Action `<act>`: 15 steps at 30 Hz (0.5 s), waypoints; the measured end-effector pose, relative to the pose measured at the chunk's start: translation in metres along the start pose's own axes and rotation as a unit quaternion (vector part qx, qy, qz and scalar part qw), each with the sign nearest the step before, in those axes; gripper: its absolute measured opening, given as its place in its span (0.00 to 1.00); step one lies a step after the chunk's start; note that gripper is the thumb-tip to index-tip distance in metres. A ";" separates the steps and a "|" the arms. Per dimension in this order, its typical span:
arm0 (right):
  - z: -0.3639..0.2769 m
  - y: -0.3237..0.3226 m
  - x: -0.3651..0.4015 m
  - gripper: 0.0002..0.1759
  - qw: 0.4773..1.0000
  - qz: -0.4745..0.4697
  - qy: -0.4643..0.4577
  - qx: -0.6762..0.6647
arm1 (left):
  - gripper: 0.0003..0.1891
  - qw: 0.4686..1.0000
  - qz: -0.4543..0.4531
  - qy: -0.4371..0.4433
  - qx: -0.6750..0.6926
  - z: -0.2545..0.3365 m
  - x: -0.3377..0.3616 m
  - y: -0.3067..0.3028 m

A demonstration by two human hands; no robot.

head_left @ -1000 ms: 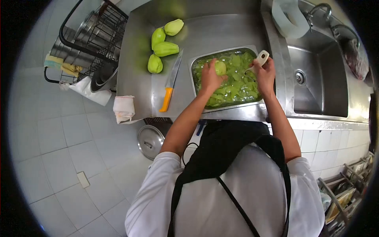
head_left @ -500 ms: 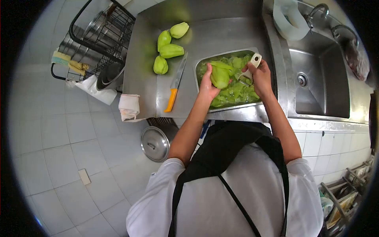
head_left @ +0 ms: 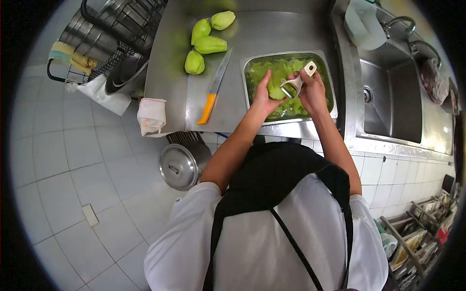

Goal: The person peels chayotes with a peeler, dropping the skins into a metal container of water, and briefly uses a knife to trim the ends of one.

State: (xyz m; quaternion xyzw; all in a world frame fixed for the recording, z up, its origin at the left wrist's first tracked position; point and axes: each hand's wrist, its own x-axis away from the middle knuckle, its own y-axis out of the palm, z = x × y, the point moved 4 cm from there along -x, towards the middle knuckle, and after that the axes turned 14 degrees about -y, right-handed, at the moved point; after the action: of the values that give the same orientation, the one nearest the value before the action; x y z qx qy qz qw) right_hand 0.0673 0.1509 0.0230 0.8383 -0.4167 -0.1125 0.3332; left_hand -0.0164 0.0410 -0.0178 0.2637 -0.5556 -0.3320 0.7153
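My left hand (head_left: 265,97) is wrapped round a pale green chayote (head_left: 275,88), held over a steel tray (head_left: 332,89). In my right hand (head_left: 312,91) is a white-handled vegetable peeler (head_left: 309,69), its metal blade end right at the chayote's side. Leafy-looking green pieces and water (head_left: 286,112) fill the tray below. Several whole chayotes (head_left: 210,44) lie at the back left of the steel counter. Beside them rests a knife with an orange handle (head_left: 207,109), blade pointing away from me.
To the right is a steel sink (head_left: 391,92) with taps and a translucent plastic container (head_left: 365,26). A wire rack (head_left: 127,46) with steel pots stands at the left. A folded white cloth (head_left: 151,116) hangs at the counter corner, above a lidded pot (head_left: 178,167) on the floor.
The peeler has moved left from beside the chayote to its side. My left hand still holds the chayote. The whole view has shifted slightly.
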 end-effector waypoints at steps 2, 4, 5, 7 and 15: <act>0.004 0.008 0.001 0.09 1.000 0.000 -0.002 -0.011 | 0.33 0.999 -0.027 -0.004 0.034 0.000 0.002 0.003; 0.006 0.013 0.002 0.09 1.000 -0.003 0.003 0.002 | 0.36 0.997 -0.056 -0.006 0.057 0.000 0.000 0.002; 0.006 0.017 0.003 0.09 1.000 -0.006 0.003 0.004 | 0.36 0.996 -0.053 -0.011 0.067 0.001 0.000 0.000; 0.007 0.022 0.001 0.09 1.000 -0.013 -0.003 0.010 | 0.35 0.996 -0.049 -0.018 0.072 0.003 -0.001 -0.002; 0.012 0.030 0.000 0.09 0.998 -0.017 -0.037 0.047 | 0.30 0.998 -0.025 -0.028 0.057 0.001 -0.006 -0.010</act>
State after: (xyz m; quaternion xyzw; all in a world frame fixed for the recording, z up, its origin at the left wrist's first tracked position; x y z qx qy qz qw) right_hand 0.0429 0.1321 0.0337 0.8553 -0.4190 -0.1294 0.2759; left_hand -0.0200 0.0386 -0.0288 0.3085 -0.5868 -0.3251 0.6743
